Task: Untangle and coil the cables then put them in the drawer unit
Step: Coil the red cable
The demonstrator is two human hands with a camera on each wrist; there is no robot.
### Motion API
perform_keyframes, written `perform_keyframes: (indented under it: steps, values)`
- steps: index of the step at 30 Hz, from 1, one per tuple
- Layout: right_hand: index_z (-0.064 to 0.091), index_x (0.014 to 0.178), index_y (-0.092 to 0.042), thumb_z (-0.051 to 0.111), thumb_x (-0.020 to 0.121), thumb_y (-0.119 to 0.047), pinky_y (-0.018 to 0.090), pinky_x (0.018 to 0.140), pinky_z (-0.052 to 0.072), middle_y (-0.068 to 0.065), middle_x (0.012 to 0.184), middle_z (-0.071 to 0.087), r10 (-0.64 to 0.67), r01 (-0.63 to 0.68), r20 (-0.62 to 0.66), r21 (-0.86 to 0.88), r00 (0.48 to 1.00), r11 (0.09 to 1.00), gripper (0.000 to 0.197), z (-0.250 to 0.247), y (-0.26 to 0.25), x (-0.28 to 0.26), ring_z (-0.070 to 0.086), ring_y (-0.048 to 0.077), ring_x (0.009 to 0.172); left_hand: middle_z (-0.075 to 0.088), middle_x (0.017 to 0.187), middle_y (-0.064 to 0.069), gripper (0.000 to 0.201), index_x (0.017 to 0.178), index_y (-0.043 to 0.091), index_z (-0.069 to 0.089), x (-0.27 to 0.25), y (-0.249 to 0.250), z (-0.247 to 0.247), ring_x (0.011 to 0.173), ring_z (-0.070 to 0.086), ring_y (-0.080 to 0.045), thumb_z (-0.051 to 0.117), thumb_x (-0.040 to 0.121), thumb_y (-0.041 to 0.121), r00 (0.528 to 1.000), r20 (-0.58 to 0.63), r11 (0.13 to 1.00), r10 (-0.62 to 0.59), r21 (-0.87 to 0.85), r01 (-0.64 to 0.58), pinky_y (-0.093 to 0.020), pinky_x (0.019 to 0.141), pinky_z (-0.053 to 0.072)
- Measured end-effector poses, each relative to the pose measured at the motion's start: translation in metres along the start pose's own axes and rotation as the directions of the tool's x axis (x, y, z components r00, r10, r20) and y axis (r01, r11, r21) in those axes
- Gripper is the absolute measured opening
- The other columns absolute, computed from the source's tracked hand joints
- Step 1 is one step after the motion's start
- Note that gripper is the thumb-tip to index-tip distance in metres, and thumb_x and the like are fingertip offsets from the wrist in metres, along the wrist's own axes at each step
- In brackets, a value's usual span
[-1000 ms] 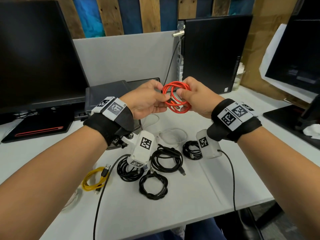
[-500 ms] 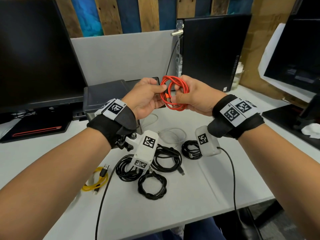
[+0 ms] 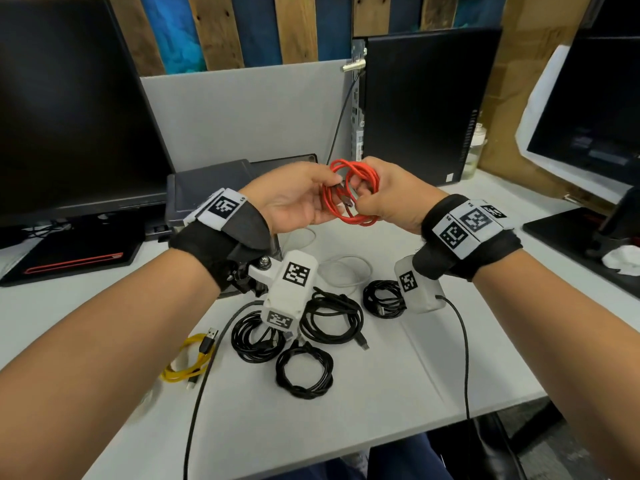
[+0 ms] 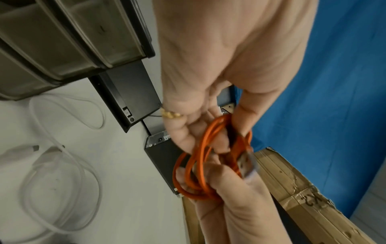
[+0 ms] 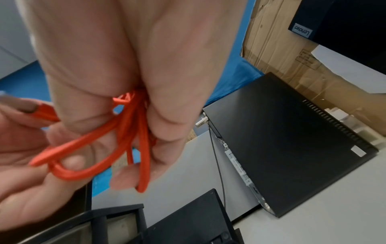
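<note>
The gray desk (image 3: pixel 398 393) has a dark drawer unit (image 3: pixel 207 188) at its back edge. Four black cables (image 3: pixel 330 318) sit coiled in the middle, and a yellow cable (image 3: pixel 188 362) lies near the left edge. Above them, the left hand (image 3: pixel 294 199) and right hand (image 3: pixel 388 199) both curl around a coiled red cable (image 3: pixel 363 216), holding it up in the air

smooth red cable (image 3: pixel 349 192), matt grey desk (image 3: pixel 363 386)
</note>
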State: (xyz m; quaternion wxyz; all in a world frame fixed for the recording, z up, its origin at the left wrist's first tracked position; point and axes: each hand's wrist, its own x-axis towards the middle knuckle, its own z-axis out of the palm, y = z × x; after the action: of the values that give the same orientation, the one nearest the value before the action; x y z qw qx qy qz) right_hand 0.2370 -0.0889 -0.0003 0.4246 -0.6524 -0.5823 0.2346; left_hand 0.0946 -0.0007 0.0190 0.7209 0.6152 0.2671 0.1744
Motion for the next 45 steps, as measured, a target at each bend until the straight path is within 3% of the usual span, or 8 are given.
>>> perform_keyframes:
  steps: [6, 10, 19, 23, 26, 30, 40, 45]
  values:
    - [0.051, 0.096, -0.01, 0.059, 0.083, 0.006, 0.037, 0.073, 0.053, 0.006, 0.079, 0.052, 0.032, -0.032, 0.002, 0.203, 0.999, 0.979, 0.023, -0.001, 0.005, 0.002, 0.055, 0.017, 0.069, 0.067, 0.084, -0.001, 0.015, 0.083, 0.016, 0.059, -0.003, -0.007, -0.006, 0.074, 0.065, -0.008, 0.067, 0.072, 0.024, 0.998, 0.068, 0.993, 0.009, 0.115, -0.016, -0.022, 0.077, 0.049]
    - [0.054, 0.11, -0.003, 0.052, 0.084, 0.017, 0.023, 0.061, 0.049, -0.002, 0.072, 0.057, -0.012, -0.021, 0.088, 0.368, 0.996, 0.93, 0.033, 0.0, 0.003, -0.003, 0.06, 0.002, 0.059, 0.064, 0.082, 0.0, 0.006, 0.084, 0.015, 0.059, 0.001, -0.013, -0.003, 0.076, 0.059, -0.008, 0.063, 0.083, 0.02, 0.993, 0.004, 0.992, 0.115, 0.059, -0.115, -0.02, 0.075, 0.044]
    - [0.055, 0.121, -0.004, 0.056, 0.086, 0.009, 0.021, 0.07, 0.053, -0.001, 0.086, 0.069, -0.061, -0.086, 0.26, 0.519, 0.964, 0.85, 0.037, -0.004, 0.003, -0.006, 0.067, 0.009, 0.079, 0.064, 0.081, -0.002, 0.012, 0.078, 0.019, 0.058, 0.001, -0.025, 0.005, 0.076, 0.054, -0.016, 0.063, 0.089, 0.018, 0.958, -0.141, 0.968, 0.251, 0.053, -0.246, -0.034, 0.082, 0.041]
    - [0.055, 0.12, -0.006, 0.049, 0.086, 0.016, 0.026, 0.08, 0.054, 0.001, 0.091, 0.071, -0.109, -0.11, 0.323, 0.59, 0.94, 0.8, 0.041, -0.007, 0.005, -0.009, 0.068, 0.015, 0.09, 0.067, 0.086, -0.005, 0.007, 0.095, 0.017, 0.054, 0.0, -0.02, 0.0, 0.077, 0.059, -0.016, 0.057, 0.093, 0.023, 0.985, -0.058, 0.982, 0.161, 0.11, -0.154, -0.028, 0.075, 0.047]
    - [0.053, 0.124, -0.003, 0.052, 0.08, 0.011, 0.034, 0.087, 0.054, 0.01, 0.103, 0.068, -0.144, -0.142, 0.379, 0.633, 0.914, 0.761, 0.046, -0.007, 0.006, -0.011, 0.066, 0.022, 0.098, 0.057, 0.112, -0.019, 0.034, 0.125, 0.003, 0.053, -0.003, -0.016, -0.007, 0.099, 0.053, -0.027, 0.051, 0.096, 0.02, 0.995, 0.036, 0.987, 0.089, 0.132, -0.093, -0.034, 0.09, 0.05]
    - [0.049, 0.13, 0.001, 0.05, 0.082, 0.001, 0.042, 0.092, 0.052, 0.009, 0.095, 0.066, -0.122, -0.158, 0.331, 0.702, 0.936, 0.695, 0.048, -0.006, 0.01, -0.01, 0.063, 0.021, 0.091, 0.064, 0.086, -0.008, 0.024, 0.113, 0.003, 0.063, -0.007, -0.009, -0.007, 0.08, 0.059, -0.016, 0.052, 0.094, 0.012, 0.989, 0.078, 0.986, 0.127, 0.098, -0.135, -0.033, 0.085, 0.053]
    - [0.054, 0.098, -0.006, 0.055, 0.088, 0.009, 0.033, 0.067, 0.059, 0.005, 0.084, 0.062, 0.032, -0.075, 0.104, 0.434, 0.994, 0.898, 0.019, -0.002, 0.004, -0.003, 0.067, 0.016, 0.075, 0.058, 0.095, -0.013, 0.018, 0.113, 0.002, 0.052, 0.006, -0.015, 0.012, 0.07, 0.056, -0.014, 0.049, 0.095, 0.007, 0.94, -0.174, 0.882, 0.293, 0.428, -0.196, -0.028, 0.066, 0.054]
    - [0.06, 0.093, -0.01, 0.054, 0.095, -0.011, 0.026, 0.062, 0.056, 0.001, 0.076, 0.06, 0.057, -0.1, 0.117, 0.4, 0.991, 0.911, 0.006, -0.002, 0.004, -0.001, 0.06, 0.01, 0.065, 0.059, 0.094, -0.014, 0.01, 0.09, 0.017, 0.05, 0.003, -0.019, 0.011, 0.082, 0.055, -0.023, 0.053, 0.081, 0.015, 0.917, -0.187, 0.783, 0.351, 0.595, -0.179, -0.041, 0.078, 0.05]
